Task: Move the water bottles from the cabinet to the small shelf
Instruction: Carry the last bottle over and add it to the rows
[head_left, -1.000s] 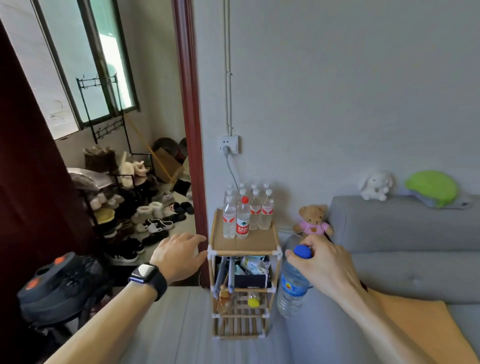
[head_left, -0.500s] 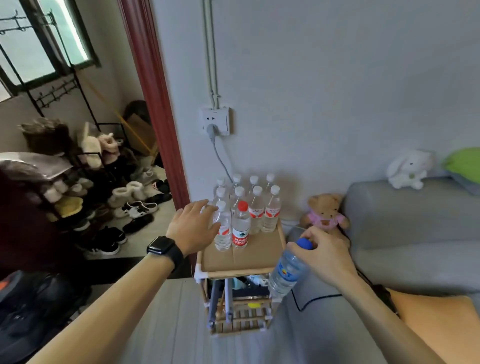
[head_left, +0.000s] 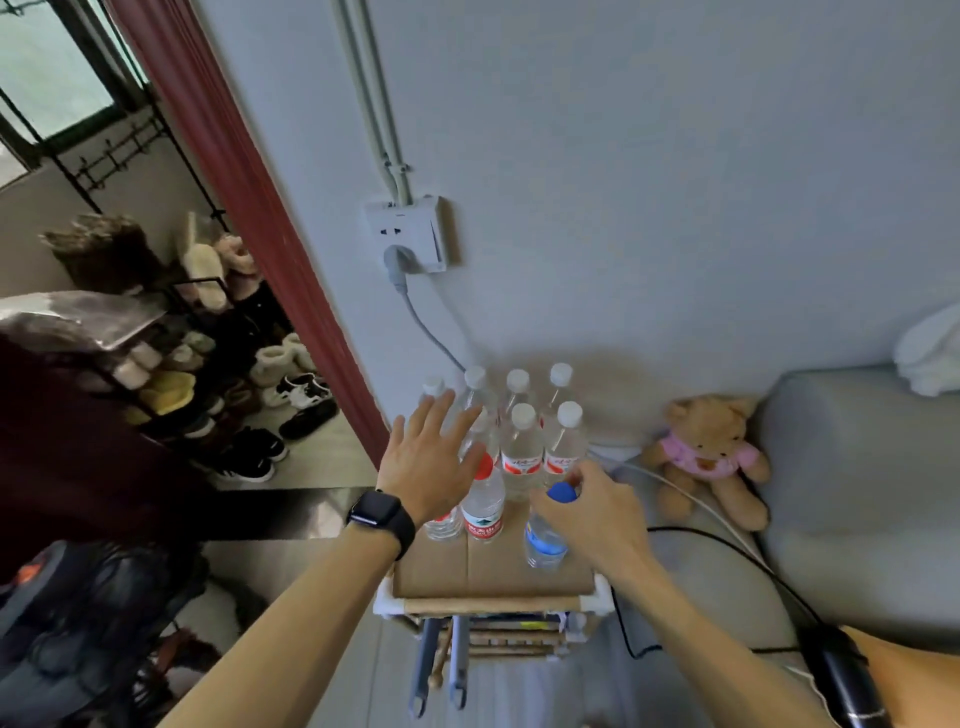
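Right hand: I am watching the right hand (head_left: 592, 514) curling its fingers and thumb round the top of a blue-capped bottle (head_left: 543, 543), gripping it at the cap

Blue-capped bottle: it is hanging nearly upright over the right front part of the small shelf (head_left: 493, 577), low above the cardboard top; from my feed I cannot tell whether its base is touching down

Left hand: the left hand (head_left: 428, 457) is reaching forward with its fingers straight and spread, holding nothing; the fingertips are lying in front of the leftmost bottles, and I cannot tell whether they are touching them

Watch: a black watch (head_left: 382, 514) is sitting on the left wrist

Other bottles: a cluster of white-capped bottles (head_left: 522, 441) is standing upright at the back of the shelf top, close to the wall, and a red-capped bottle (head_left: 483, 501) is standing in front of them, just left of the blue-capped one

Lower shelves: things are showing below the top, too blurred for me to name

Surroundings: a teddy bear (head_left: 709, 452) in a pink top is sitting against the grey sofa (head_left: 857, 493) to the right of the shelf; a wall socket (head_left: 410, 234) above the bottles is carrying a grey plug with its cable running down behind them; a shoe rack (head_left: 208, 395) is showing through the doorway on the left
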